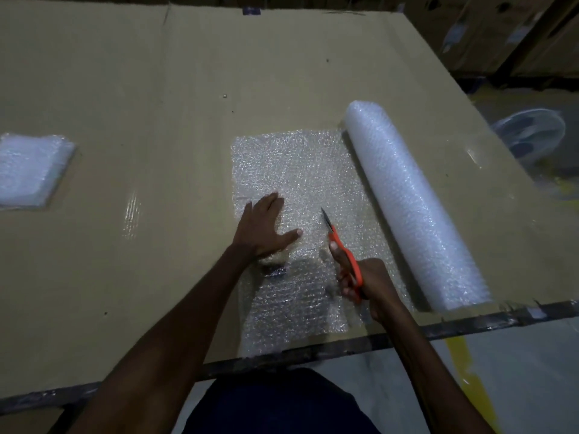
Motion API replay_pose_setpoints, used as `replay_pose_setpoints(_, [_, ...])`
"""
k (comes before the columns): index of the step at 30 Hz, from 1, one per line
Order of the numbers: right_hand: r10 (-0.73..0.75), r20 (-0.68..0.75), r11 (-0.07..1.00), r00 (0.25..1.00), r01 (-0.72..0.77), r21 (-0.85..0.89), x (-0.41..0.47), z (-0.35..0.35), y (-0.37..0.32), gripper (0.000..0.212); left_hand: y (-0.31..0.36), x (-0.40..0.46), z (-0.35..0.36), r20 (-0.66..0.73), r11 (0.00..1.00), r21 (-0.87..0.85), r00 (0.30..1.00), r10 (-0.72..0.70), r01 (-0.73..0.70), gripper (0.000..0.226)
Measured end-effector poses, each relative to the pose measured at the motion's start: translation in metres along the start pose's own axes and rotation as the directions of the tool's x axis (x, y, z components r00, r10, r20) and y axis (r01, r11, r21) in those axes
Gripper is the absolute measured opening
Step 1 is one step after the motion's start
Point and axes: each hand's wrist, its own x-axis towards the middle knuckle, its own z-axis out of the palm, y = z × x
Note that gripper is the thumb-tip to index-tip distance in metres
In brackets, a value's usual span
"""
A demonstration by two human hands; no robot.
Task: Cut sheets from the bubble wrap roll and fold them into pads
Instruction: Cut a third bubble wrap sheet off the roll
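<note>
A white bubble wrap roll (pixel 410 202) lies diagonally on the cardboard-covered table (pixel 156 89), right of centre. A clear sheet (pixel 297 170) is unrolled from it to the left and reaches the table's front edge. My left hand (pixel 266 227) presses flat on the sheet with fingers spread. My right hand (pixel 363 283) grips orange-handled scissors (pixel 341 249), blades pointing away from me over the sheet, partway along it. A folded bubble wrap pad (pixel 28 170) lies at the far left.
The table's dark front edge (pixel 344 346) runs just before my body. Stacked cardboard boxes (pixel 501 32) stand at the back right. A fan (pixel 532 133) sits on the floor beyond the table's right side, near yellow floor marks (pixel 463 364).
</note>
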Motion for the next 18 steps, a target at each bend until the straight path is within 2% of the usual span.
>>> replay_pose_setpoints(3, [0.008,-0.026,1.000,1.000,-0.008,0.009,-0.006,0.001,0.002,0.049,-0.005,0.014,-0.006,-0.192,0.998,-0.041,0.980,0.049,-0.057,0.075])
replay_pose_setpoints(5, [0.013,-0.037,1.000,0.999,-0.013,-0.001,-0.007,0.003,0.002,0.051,-0.006,0.025,-0.008,-0.258,0.997,-0.028,0.964,0.065,-0.075,0.063])
replay_pose_setpoints(7, [0.008,-0.042,1.000,0.999,-0.010,-0.028,-0.004,0.004,0.001,0.056,-0.006,0.034,-0.007,-0.213,0.997,0.026,0.974,0.074,-0.070,0.062])
replay_pose_setpoints(11, [-0.003,-0.035,0.996,0.999,0.000,-0.091,0.001,0.005,-0.002,0.060,-0.011,0.041,0.000,0.001,0.996,0.090,1.000,0.026,-0.026,0.080])
replay_pose_setpoints(13, [-0.002,-0.034,0.996,0.999,-0.001,-0.088,0.001,0.004,-0.001,0.057,-0.012,0.039,0.003,0.012,0.994,0.104,1.000,0.026,-0.027,0.085])
replay_pose_setpoints(18, [0.000,-0.042,0.998,0.999,-0.003,-0.062,0.001,0.003,-0.002,0.051,-0.013,0.040,0.006,0.010,0.994,0.104,1.000,0.020,-0.021,0.078])
